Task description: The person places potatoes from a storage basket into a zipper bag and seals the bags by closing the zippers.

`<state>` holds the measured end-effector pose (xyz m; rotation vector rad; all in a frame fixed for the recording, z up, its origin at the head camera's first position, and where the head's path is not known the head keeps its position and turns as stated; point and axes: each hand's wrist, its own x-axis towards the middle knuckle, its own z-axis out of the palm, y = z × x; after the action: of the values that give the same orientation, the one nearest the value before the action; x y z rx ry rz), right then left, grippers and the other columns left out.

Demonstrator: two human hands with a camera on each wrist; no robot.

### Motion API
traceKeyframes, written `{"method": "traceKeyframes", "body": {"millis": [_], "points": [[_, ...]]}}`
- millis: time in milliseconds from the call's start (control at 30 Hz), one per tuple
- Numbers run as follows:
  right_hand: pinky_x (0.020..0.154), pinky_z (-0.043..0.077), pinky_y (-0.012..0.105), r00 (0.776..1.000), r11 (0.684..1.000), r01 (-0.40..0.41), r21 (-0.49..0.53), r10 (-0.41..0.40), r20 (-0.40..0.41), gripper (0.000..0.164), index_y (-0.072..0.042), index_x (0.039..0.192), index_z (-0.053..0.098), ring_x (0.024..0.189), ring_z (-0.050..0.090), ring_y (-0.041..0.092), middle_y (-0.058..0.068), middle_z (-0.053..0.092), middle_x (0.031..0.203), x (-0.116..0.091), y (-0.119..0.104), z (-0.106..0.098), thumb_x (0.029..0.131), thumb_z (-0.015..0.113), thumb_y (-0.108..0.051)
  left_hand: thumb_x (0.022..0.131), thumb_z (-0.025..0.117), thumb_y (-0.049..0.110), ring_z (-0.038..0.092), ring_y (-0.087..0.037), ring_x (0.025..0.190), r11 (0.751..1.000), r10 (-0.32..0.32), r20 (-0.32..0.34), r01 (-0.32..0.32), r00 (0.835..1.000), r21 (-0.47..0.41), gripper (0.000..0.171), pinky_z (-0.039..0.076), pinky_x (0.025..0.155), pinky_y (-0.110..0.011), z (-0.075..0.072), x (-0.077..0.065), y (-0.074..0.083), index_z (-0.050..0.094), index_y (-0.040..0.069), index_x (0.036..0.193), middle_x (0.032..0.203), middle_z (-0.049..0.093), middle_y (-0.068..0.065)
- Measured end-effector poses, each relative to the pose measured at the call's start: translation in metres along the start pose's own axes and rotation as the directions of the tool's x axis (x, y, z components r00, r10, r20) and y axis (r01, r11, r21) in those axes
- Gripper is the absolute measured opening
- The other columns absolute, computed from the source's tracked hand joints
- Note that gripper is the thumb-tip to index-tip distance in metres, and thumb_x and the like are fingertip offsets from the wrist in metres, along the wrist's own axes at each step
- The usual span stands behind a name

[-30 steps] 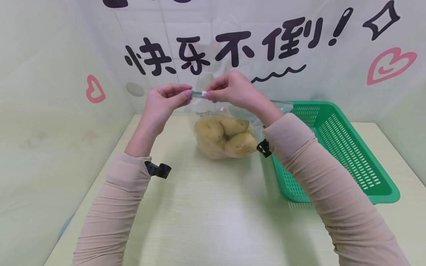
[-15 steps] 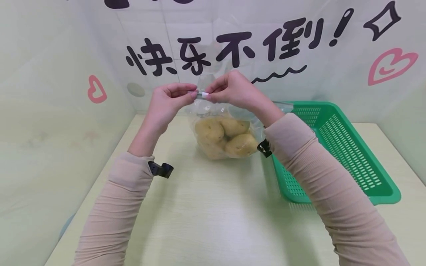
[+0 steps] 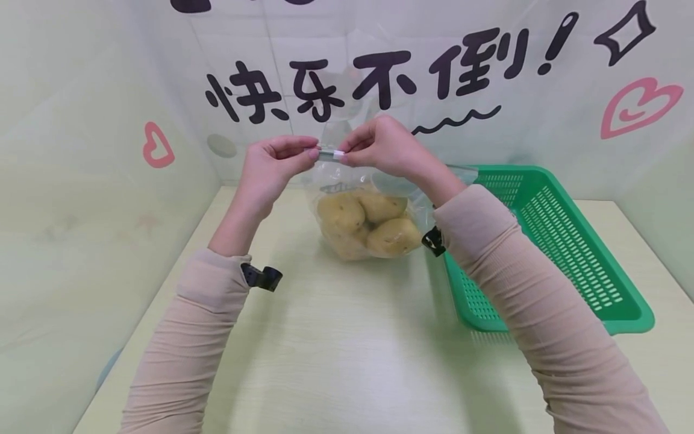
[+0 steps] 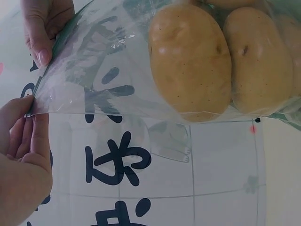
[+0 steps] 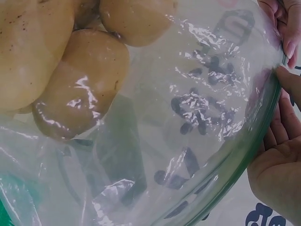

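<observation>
A clear zip bag (image 3: 349, 176) with several potatoes (image 3: 393, 237) in its lower part stands on the table, its mouth held up by both hands. At the bag's top left corner, my left hand (image 3: 265, 175) pinches the closure strip between thumb and fingers. Just to its right, my right hand (image 3: 387, 147) pinches a small white slider (image 3: 338, 155) on the same strip. The left wrist view shows the left hand (image 4: 28, 150) at the end of the strip. In the right wrist view the strip (image 5: 244, 162) runs on past the right hand (image 5: 282, 155), curving downward.
A green plastic basket (image 3: 640, 316) with slotted walls stands on the right of the pale table (image 3: 336, 349), close beside the bag. Behind is a white sheet (image 3: 336, 36) with black lettering, and similar sheeting hangs at both sides.
My left hand has moved slightly right along the bag's top edge. My right hand has shifted a little to the right with the white slider. The bag and potatoes stay in place.
</observation>
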<state>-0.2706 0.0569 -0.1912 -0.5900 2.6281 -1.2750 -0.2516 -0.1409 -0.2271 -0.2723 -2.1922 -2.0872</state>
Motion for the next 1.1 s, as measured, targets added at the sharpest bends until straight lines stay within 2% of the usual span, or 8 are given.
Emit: {"method": "traceKeyframes", "body": {"millis": [233,533,1100], "points": [[0.085,0.053,0.025,1.0,0.999,-0.007,0.034,0.007,-0.004,0.021,-0.004,0.106,0.071,0.09,0.064,0.012,0.011,0.072,0.105,0.001,0.0039,0.0004,0.087,0.069,-0.011,0.082,0.073,0.008,0.066,-0.003,0.076,1.0,-0.004,-0.004,0.004,1.0,-0.015,0.033,0.057,0.076,-0.015,0.0004,-0.0004,-0.0004,0.067,-0.005,0.111,0.083,0.073,0.004],[0.088,0.053,0.025,1.0,0.998,-0.013,0.054,0.013,-0.012,0.024,-0.004,0.109,0.07,0.091,0.066,0.012,0.011,0.073,0.106,0.0034,0.0047,0.0015,0.086,0.069,-0.012,0.085,0.069,0.005,0.066,-0.001,0.077,1.0,0.007,0.017,-0.007,1.0,0.0,0.036,0.057,0.078,-0.013,-0.0002,-0.0009,0.0004,0.062,-0.01,0.117,0.079,0.071,0.013],[0.088,0.053,0.025,1.0,1.0,-0.003,-0.001,0.003,-0.003,0.023,-0.004,0.109,0.071,0.09,0.066,0.012,0.012,0.073,0.105,-0.0001,0.0099,-0.0043,0.087,0.069,-0.011,0.084,0.07,0.004,0.067,-0.001,0.079,1.0,0.011,0.02,-0.011,1.0,-0.008,0.034,0.056,0.08,-0.013,-0.0037,-0.0008,-0.0023,0.064,-0.008,0.115,0.08,0.072,0.014]]}}
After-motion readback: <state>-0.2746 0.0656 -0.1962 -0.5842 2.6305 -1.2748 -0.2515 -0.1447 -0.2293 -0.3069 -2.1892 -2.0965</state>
